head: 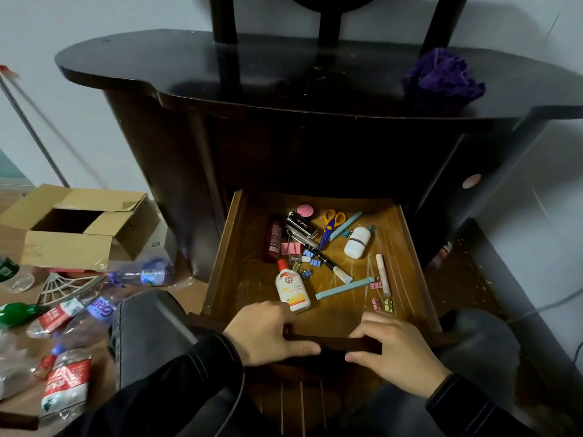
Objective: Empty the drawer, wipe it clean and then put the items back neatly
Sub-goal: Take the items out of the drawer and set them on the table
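Both of your hands are on the front rail of the open wooden drawer [235, 247]. Your left hand [268, 332] curls its fingers over the rail into the drawer with the thumb pressed along the outside. Your right hand [397, 348] clamps the same rail just beside it in the same way. The drawer is pulled out of the dark cabinet [176, 159] and is full. In it you have one white glue bottle [291, 287] nearest your left fingers, one dark red bottle [274, 238], one round pink compact [305, 210], one pair of yellow-handled scissors [329, 230], one white oval case [357, 242], one pale pink stick [383, 274] and two pale blue bars [344, 288]. One large pink binder clip [291, 248] lies beside a cluster of small clips too tangled to count. One crumpled purple cloth [443, 78] sits on the cabinet top at the right. One open cardboard box [79, 225] stands on the floor to your left among several plastic bottles.
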Motion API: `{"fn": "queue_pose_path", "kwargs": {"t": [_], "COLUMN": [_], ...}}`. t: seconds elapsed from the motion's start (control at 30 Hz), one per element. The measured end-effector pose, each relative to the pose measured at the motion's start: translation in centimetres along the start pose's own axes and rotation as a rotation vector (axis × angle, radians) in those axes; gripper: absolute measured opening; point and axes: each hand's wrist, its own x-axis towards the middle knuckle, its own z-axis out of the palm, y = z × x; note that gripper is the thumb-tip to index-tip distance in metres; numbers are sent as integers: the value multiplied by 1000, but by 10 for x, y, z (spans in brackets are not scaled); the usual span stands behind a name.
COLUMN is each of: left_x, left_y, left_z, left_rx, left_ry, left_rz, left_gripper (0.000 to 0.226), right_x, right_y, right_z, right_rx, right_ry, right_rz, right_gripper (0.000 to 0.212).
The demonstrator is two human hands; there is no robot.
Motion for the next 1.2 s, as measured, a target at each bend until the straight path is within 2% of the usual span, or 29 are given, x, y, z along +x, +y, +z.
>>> {"fn": "queue_pose_path", "kwargs": {"t": [0.1,0.2,0.3,0.37,0.43,0.73,1.07,1.13,1.2], "left_x": [10,13,5,0,-1,-1,-3,-1,2], "left_y": [-2,-3,-9,-11,-7,14,4,3,4], "left_z": [-11,-14,-10,-7,-7,-4,13,14,7], "left_rx": [-114,15,195,284,269,267,270,246,143], "left_ry": [-73,-70,-140,-97,-50,24,67,41,-65], "left_rz": [-31,32,201,290,309,305,292,286,241], "left_gripper": [92,81,65,50,46,42,43,46,53], "right_x": [3,4,5,7,8,-3,-4,-1,2], "right_y": [4,4,3,3,2,8,9,10,10], "right_z": [-1,-3,-6,-9,-12,-22,-10,-12,-17], "right_rx": [2,-32,-47,-45,-36,12,29,60,129], "right_ry": [-20,-53,-47,-49,-48,6,-51,-97,-165], "right_rz": [-11,-73,-129,-150,-164,-164,-94,-45,27], "right_gripper": [41,43,41,40,39,28,36,32,33]}}
